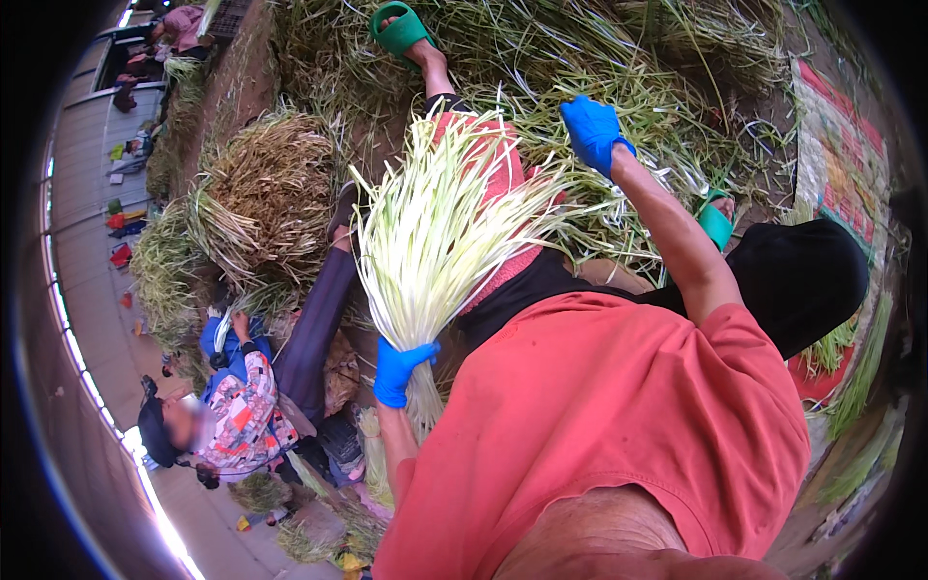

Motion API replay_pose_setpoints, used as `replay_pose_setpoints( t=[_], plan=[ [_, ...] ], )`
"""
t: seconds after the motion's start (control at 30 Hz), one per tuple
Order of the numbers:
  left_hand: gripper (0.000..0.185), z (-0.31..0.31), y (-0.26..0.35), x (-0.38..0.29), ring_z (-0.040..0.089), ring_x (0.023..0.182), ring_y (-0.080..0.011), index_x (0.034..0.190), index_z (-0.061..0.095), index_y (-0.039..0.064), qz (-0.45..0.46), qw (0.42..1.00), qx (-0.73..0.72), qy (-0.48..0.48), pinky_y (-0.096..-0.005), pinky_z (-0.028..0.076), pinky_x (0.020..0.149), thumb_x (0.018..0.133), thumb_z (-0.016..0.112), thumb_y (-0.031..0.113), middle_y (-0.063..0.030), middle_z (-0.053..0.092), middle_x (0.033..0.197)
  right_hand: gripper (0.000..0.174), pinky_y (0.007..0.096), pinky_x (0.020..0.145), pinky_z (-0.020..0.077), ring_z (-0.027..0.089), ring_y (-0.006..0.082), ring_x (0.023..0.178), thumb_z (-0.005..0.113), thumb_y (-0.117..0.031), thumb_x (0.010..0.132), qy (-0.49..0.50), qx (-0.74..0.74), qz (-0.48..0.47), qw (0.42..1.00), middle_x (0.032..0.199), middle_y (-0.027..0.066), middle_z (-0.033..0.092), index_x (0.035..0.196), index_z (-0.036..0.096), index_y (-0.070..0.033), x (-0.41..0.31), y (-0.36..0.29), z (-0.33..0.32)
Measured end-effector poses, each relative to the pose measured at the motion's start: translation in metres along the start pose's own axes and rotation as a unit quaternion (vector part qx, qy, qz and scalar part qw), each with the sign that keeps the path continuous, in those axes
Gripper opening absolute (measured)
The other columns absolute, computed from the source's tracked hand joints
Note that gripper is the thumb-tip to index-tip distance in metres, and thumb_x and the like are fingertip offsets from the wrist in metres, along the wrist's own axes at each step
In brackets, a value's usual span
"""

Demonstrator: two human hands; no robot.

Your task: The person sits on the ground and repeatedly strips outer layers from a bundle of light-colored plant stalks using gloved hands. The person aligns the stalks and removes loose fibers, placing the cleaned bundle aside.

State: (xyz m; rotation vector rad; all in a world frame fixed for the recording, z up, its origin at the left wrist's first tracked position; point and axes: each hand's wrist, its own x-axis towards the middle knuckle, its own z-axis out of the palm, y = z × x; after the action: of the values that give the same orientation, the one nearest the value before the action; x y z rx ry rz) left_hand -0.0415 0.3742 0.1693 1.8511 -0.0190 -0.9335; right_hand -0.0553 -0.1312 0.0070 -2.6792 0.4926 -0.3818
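My left hand [402, 370], in a blue glove, grips a large bundle of pale yellow-green blanched chives [435, 254] near its white stem end. The leaves fan out over my legs and across a red towel-like cloth [500, 181] on my lap. Some stems stick out below the fist towards my red shirt. My right hand [596, 136], also gloved in blue, is raised to the right of the leaf tips, apart from the bundle. Its fingers are curled, and whether they hold anything is hidden.
Loose leaves [623, 65] cover the ground around my green slippers [401, 30]. A brown-topped heap of chives [268, 188] stands to the left. Beside it a person in a patterned jacket [243, 413] sits holding stems. A woven plastic sheet [837, 159] lies on the right.
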Motion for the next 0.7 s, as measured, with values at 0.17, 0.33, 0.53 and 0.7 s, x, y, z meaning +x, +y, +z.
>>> replay_pose_setpoints(
  t=[0.17, 0.33, 0.53, 0.7],
  plan=[
    [0.049, 0.001, -0.002, 0.004, 0.072, 0.074, -0.0209, 0.119, 0.066, -0.003, 0.002, 1.000, 0.000, 0.003, -0.0318, 0.059, 0.061, 0.075, 0.084, 0.004, -0.0125, 0.074, 0.092, 0.021, 0.0425, 0.076, 0.0552, 0.067, 0.0354, 0.091, 0.075, -0.010, 0.084, -0.027, 0.366, -0.276, 0.888, 0.100, 0.0122, 0.062, 0.102, 0.067, -0.012, -0.001, -0.070, -0.007],
    [0.049, 0.003, 0.002, 0.000, 0.072, 0.074, -0.0206, 0.120, 0.066, -0.003, -0.002, 1.000, 0.004, 0.001, -0.0319, 0.059, 0.060, 0.075, 0.084, 0.003, -0.0126, 0.074, 0.092, 0.010, 0.0490, 0.067, 0.0552, 0.068, 0.0405, 0.079, 0.057, -0.012, 0.089, -0.084, 0.276, -0.252, 0.923, 0.089, 0.0162, 0.067, 0.092, 0.066, -0.009, -0.027, -0.119, 0.017],
    [0.048, 0.001, -0.002, -0.001, 0.071, 0.072, -0.0203, 0.119, 0.066, -0.003, -0.002, 1.000, -0.014, -0.016, -0.0314, 0.058, 0.059, 0.075, 0.084, 0.003, -0.0124, 0.073, 0.090, 0.012, 0.0502, 0.067, 0.0540, 0.066, 0.0434, 0.079, 0.066, -0.008, 0.086, -0.017, 0.118, -0.070, 0.990, 0.085, 0.0197, 0.064, 0.098, 0.065, -0.009, -0.006, -0.045, -0.001],
    [0.053, 0.004, -0.004, 0.003, 0.068, 0.069, -0.0202, 0.122, 0.063, -0.005, 0.002, 1.000, -0.021, -0.009, -0.0312, 0.055, 0.056, 0.074, 0.083, 0.003, -0.0129, 0.071, 0.086, 0.020, 0.0436, 0.070, 0.0540, 0.067, 0.0390, 0.086, 0.074, -0.013, 0.086, -0.013, 0.245, -0.196, 0.949, 0.092, 0.0148, 0.064, 0.105, 0.071, -0.011, 0.010, -0.051, -0.011]
  ],
)
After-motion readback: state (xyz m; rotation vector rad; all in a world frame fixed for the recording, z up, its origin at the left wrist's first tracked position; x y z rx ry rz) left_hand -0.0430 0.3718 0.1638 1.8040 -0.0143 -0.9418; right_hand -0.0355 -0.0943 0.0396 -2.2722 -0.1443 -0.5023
